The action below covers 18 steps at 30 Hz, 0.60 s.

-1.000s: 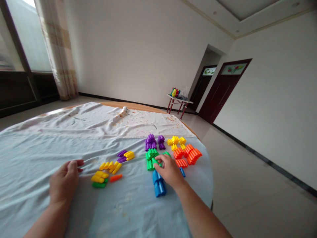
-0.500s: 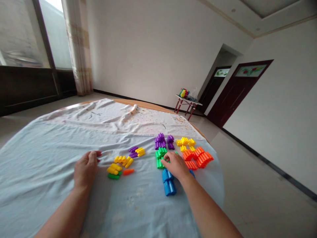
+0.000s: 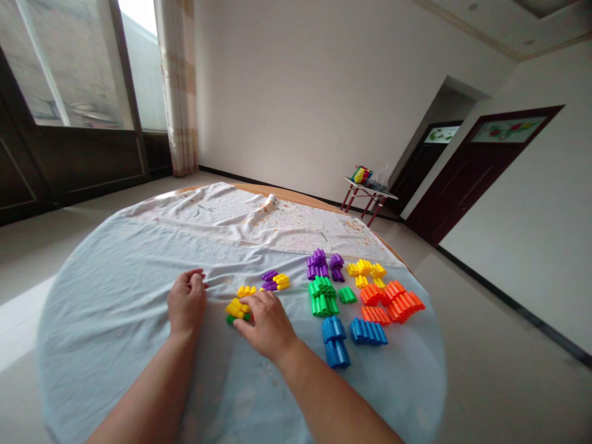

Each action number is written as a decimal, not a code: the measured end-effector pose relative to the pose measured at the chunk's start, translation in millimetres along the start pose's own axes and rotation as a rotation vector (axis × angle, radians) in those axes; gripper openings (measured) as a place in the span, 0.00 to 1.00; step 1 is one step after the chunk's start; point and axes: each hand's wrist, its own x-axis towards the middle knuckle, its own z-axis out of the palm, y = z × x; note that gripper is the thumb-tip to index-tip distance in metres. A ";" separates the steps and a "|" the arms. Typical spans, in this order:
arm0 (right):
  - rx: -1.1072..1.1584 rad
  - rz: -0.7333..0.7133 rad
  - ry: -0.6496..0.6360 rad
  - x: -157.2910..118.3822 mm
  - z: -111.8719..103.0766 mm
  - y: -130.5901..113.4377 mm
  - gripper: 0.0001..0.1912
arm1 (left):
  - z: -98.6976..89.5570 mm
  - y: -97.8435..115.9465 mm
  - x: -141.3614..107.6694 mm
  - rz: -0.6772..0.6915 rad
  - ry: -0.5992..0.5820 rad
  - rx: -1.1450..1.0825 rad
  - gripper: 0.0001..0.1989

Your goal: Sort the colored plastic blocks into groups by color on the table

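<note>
My right hand [image 3: 268, 324] reaches over a small group of bullet-shaped plastic pieces, its thumb and forefinger apart around their near right side. Yellow pieces [image 3: 237, 308] lie there on top of a green piece [image 3: 230, 319]. A bit of an orange piece [image 3: 252, 317] shows beside the fingers; the rest is covered. Just behind lie more yellow pieces [image 3: 246, 290] and a purple and yellow cluster [image 3: 275, 281]. My left hand [image 3: 187, 302] rests on the cloth left of the group, fingers loosely curled and partly apart, with nothing visible in them.
To the right stand sorted clusters: purple [image 3: 317, 265], green [image 3: 324, 297], blue [image 3: 336, 342], yellow [image 3: 363, 267] and orange [image 3: 393, 302]. A wrinkled light blue cloth [image 3: 124, 296] covers the round table. A small side table [image 3: 370, 190] with bags stands by the far wall.
My right hand has moved left from the green cluster to the small yellow and green group. The view has turned slightly left; a single green block and a blue block are now uncovered.
</note>
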 end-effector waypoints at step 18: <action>0.123 -0.203 -0.255 -25.9 -63.8 39.3 0.24 | 2.1 5.9 -4.7 -0.004 -0.052 -0.001 0.16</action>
